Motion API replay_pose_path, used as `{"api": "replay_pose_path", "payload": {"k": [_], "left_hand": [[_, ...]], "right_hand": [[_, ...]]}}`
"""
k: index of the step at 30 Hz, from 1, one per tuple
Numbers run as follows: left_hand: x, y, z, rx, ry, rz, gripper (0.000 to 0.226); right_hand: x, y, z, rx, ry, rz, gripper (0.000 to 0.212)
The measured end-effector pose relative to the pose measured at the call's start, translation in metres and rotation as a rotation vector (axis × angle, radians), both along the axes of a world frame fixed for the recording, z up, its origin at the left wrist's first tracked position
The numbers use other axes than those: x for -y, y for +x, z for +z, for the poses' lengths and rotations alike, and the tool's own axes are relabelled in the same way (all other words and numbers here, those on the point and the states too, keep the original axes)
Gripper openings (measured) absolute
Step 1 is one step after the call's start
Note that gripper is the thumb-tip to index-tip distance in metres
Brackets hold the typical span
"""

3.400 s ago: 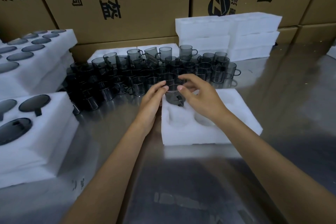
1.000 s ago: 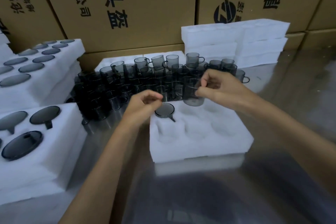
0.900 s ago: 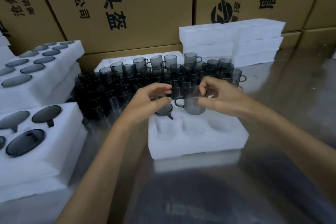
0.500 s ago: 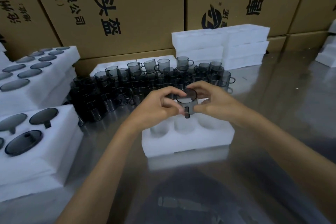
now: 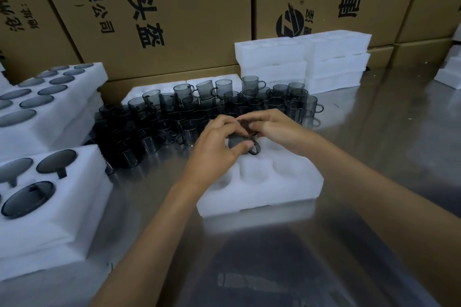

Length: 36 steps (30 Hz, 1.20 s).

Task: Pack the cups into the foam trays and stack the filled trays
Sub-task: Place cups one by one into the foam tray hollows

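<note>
While boxes (image 5: 174, 7) printed "头盔" stand behind, left hand (image 5: 214, 147) and right hand (image 5: 277, 129) pinch 1 cup (image 5: 240, 143).

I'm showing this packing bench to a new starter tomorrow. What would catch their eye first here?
Probably the two hands meeting mid-table: the left hand and right hand together press a smoky grey cup into the back row of a white foam tray. Just behind them stands a dense crowd of loose grey cups, with filled trays at the left and empty trays stacked against the cardboard boxes.
</note>
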<state>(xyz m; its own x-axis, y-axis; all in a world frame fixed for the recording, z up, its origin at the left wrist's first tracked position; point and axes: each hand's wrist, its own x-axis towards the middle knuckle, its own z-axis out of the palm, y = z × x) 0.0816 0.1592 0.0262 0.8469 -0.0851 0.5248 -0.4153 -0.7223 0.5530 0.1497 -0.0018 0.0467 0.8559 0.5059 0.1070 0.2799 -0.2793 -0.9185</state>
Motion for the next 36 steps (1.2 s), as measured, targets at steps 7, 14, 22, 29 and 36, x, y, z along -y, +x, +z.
{"api": "replay_pose_path", "payload": {"k": [7,14,22,29,36], "left_hand": [[-0.001,-0.002,0.006,-0.019,-0.096,-0.004,0.012],[-0.008,-0.002,0.002,-0.113,-0.16,-0.024,0.008],[-0.011,0.003,-0.013,-0.182,-0.004,0.024,0.012],[-0.007,0.01,0.0,-0.253,-0.093,0.063,0.014],[0.025,0.036,-0.013,-0.363,0.351,0.091,0.029]], "right_hand": [[-0.001,0.003,-0.006,0.09,-0.067,-0.025,0.038],[-0.002,-0.002,-0.019,0.317,-0.247,-0.116,0.037],[0.003,0.001,-0.033,0.438,-0.702,-0.087,0.041],[-0.001,-0.007,-0.031,0.416,-0.61,-0.132,0.033],[-0.003,0.073,0.003,0.322,-0.413,-0.39,0.046]]}}
